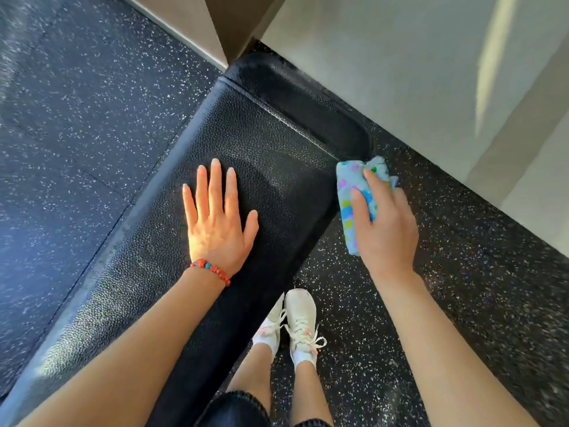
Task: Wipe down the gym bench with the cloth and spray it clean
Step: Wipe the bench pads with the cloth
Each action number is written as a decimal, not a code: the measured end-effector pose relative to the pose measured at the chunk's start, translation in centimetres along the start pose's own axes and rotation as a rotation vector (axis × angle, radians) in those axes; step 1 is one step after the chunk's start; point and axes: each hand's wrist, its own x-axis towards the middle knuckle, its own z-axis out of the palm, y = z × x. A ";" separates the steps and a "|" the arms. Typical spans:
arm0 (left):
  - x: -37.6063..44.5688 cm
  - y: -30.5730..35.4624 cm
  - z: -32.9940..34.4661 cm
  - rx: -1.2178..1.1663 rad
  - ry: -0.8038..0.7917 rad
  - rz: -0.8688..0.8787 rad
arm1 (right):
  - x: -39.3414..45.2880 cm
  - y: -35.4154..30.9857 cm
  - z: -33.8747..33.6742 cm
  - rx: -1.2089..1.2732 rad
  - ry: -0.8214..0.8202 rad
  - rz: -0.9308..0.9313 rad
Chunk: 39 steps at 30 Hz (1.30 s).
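Observation:
The black padded gym bench (264, 143) runs from the lower left to the upper middle of the view, its far pad split off by a seam. My left hand (217, 220) lies flat on the pad, fingers spread, a red bead bracelet on the wrist. My right hand (383, 221) presses a folded blue cloth with coloured spots (354, 192) against the right side edge of the bench. No spray bottle is in view.
Black speckled rubber floor (462, 303) surrounds the bench. A pale wall (415, 72) stands close behind the bench's far end, with a brown corner post (234, 23) at the top. My feet in white sneakers (295, 322) stand right of the bench.

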 end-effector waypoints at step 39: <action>-21.0 40.4 -9.4 -0.011 -0.177 0.903 | -28.7 25.5 -28.2 0.268 0.597 0.666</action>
